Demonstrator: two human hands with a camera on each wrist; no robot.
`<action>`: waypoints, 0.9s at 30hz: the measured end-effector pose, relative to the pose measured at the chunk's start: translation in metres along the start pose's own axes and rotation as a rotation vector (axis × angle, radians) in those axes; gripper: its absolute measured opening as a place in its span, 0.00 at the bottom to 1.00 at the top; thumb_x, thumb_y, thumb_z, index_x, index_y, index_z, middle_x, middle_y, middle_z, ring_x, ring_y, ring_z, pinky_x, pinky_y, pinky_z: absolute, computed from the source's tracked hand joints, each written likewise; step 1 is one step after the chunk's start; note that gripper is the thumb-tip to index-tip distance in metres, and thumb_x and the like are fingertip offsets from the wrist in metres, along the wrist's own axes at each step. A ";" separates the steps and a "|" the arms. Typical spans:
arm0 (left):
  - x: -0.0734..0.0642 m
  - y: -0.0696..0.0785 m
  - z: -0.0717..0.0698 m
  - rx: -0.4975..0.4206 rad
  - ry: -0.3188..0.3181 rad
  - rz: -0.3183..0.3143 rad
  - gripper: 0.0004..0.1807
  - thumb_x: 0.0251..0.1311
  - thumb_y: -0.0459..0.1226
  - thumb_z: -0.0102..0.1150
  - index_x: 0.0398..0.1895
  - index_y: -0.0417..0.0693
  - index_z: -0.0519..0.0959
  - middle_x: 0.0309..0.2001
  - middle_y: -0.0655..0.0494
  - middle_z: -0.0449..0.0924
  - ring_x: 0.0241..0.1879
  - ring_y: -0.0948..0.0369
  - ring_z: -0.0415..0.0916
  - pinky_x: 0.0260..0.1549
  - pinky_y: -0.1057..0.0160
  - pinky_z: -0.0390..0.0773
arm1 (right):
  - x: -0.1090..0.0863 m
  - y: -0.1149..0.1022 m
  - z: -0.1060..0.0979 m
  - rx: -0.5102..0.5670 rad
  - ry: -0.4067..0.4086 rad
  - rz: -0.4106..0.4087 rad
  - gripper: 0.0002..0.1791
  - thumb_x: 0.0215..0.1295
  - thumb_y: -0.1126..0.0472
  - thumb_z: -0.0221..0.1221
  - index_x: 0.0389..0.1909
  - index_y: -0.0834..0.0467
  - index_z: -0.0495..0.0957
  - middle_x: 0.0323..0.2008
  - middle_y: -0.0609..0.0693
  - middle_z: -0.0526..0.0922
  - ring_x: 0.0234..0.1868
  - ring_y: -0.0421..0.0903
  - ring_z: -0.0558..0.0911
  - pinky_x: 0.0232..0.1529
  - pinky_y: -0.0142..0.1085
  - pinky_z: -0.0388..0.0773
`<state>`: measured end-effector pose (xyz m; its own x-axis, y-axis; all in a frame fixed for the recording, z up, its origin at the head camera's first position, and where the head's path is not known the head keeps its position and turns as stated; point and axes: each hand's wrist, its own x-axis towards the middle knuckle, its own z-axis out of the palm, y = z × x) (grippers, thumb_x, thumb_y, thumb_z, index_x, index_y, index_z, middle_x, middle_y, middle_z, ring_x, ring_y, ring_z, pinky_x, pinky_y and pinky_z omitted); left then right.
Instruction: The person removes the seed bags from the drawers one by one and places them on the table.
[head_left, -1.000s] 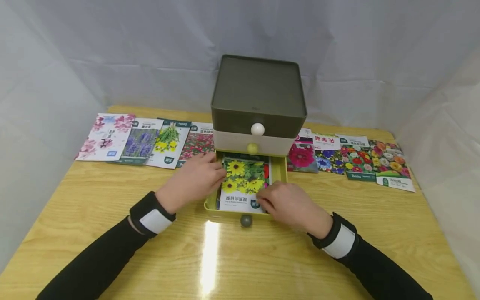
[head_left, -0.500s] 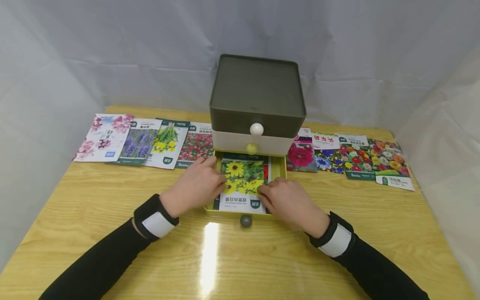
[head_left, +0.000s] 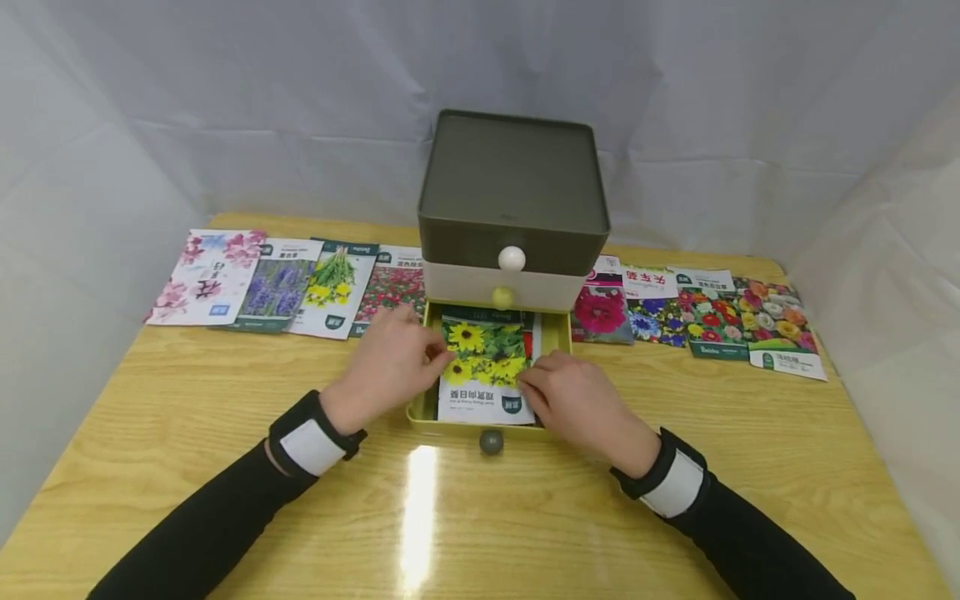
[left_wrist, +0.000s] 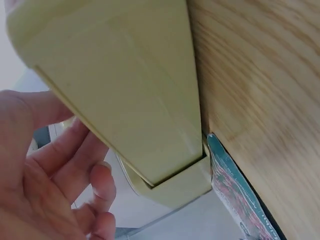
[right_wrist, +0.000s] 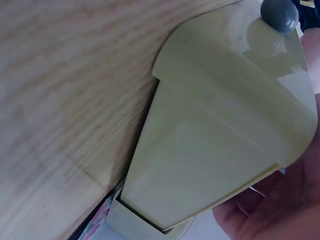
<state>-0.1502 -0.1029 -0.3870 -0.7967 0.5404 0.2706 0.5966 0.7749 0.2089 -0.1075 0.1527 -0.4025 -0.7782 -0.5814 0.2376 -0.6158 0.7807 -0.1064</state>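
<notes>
A pale yellow drawer (head_left: pixel 562 337) is pulled out, with a seed packet (head_left: pixel 471 404) showing yellow sunflowers lying on top of other packets inside. My right hand (head_left: pixel 579 406) reaches over the right drawer wall and pinches the packet's right edge. At the opposite wall, my left hand (head_left: pixel 392 364) has its thumb tip beside the packet's left edge, thumb and forefinger apart. In the left wrist view, the left fingers (left_wrist: pixel 75 155) bend loosely near the drawer wall (left_wrist: pixel 125 95). The right fingertips are hidden behind the drawer wall (right_wrist: pixel 200 155) in the right wrist view.
A dark-topped drawer unit (head_left: pixel 517 171) stands behind the drawer. Several flower seed packets overlap in a row at left, including a lavender packet (head_left: pixel 273 285); several more lie at right, including a zinnia-like mixed packet (head_left: pixel 712 315). A grey knob (head_left: pixel 491 442) projects in front.
My left hand has drawn slightly back from the sunflower packet's left edge, its thumb and forefinger spreading. My right hand stays at the right edge, and the packet has shifted slightly.
</notes>
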 end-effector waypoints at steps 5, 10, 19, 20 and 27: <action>0.000 0.001 0.000 -0.062 0.015 -0.045 0.12 0.48 0.56 0.62 0.19 0.62 0.78 0.18 0.71 0.70 0.25 0.62 0.60 0.29 0.61 0.59 | -0.001 -0.002 -0.002 0.019 0.116 -0.006 0.10 0.63 0.55 0.53 0.33 0.50 0.82 0.32 0.42 0.79 0.35 0.38 0.74 0.36 0.33 0.73; -0.005 0.002 -0.003 -0.264 -0.029 -0.170 0.15 0.44 0.56 0.65 0.27 0.58 0.80 0.23 0.67 0.73 0.26 0.64 0.66 0.32 0.62 0.65 | -0.001 -0.009 -0.009 0.059 0.166 -0.002 0.09 0.63 0.54 0.53 0.31 0.51 0.82 0.31 0.42 0.79 0.34 0.38 0.74 0.34 0.32 0.72; -0.027 -0.002 -0.018 -0.745 -0.125 -0.360 0.15 0.47 0.48 0.67 0.36 0.54 0.77 0.33 0.57 0.77 0.31 0.61 0.75 0.31 0.59 0.75 | -0.007 -0.024 -0.009 0.144 0.208 -0.076 0.08 0.62 0.55 0.55 0.34 0.51 0.82 0.33 0.42 0.80 0.38 0.37 0.74 0.39 0.31 0.73; -0.030 -0.003 -0.020 -0.778 -0.134 -0.378 0.16 0.48 0.48 0.66 0.37 0.54 0.76 0.34 0.57 0.77 0.31 0.61 0.76 0.31 0.58 0.76 | -0.007 -0.026 -0.008 0.159 0.207 -0.086 0.08 0.62 0.55 0.55 0.34 0.51 0.82 0.34 0.42 0.80 0.38 0.37 0.74 0.39 0.31 0.73; -0.053 -0.019 -0.043 -0.803 -0.120 -0.466 0.19 0.49 0.52 0.64 0.40 0.53 0.75 0.34 0.55 0.80 0.32 0.60 0.78 0.32 0.55 0.75 | -0.008 -0.033 0.004 0.219 0.159 -0.150 0.07 0.62 0.54 0.56 0.33 0.50 0.81 0.31 0.40 0.81 0.35 0.34 0.75 0.36 0.28 0.73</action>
<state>-0.1152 -0.1599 -0.3651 -0.9501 0.2977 -0.0933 0.0672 0.4874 0.8706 -0.0810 0.1306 -0.4050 -0.6582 -0.6298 0.4125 -0.7477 0.6111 -0.2600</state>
